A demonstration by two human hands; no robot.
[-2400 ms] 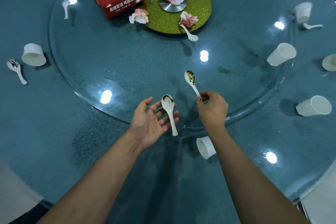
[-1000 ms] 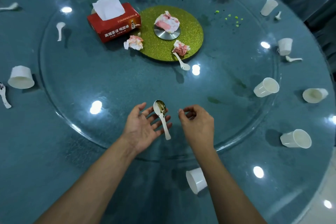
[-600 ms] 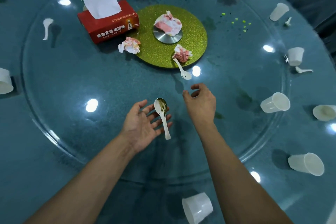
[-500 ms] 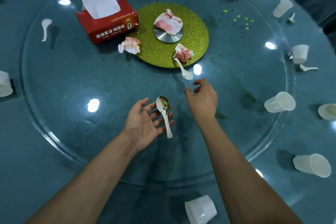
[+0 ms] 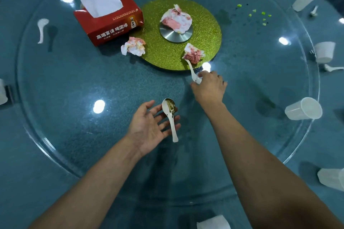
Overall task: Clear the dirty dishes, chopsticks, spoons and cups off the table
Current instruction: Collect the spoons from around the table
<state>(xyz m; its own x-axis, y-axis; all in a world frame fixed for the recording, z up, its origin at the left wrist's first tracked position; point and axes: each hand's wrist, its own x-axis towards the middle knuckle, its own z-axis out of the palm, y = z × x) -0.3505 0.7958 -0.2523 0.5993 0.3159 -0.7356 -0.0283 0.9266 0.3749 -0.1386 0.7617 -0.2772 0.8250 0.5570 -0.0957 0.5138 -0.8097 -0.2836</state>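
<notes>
Hands: L bears dirty spoon; R pinches 2nd spoon, disc edge

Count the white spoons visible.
5: one white soup spoon on the left hand; one in the grip of the right hand; one far left; two beside white plastic cups at right. More may be hidden.

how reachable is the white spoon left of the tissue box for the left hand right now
Probably reachable, with a stretch: nothing lies on the glass between the left hand and the far spoon, but the hand carries a dirty spoon across its fingers.
</notes>
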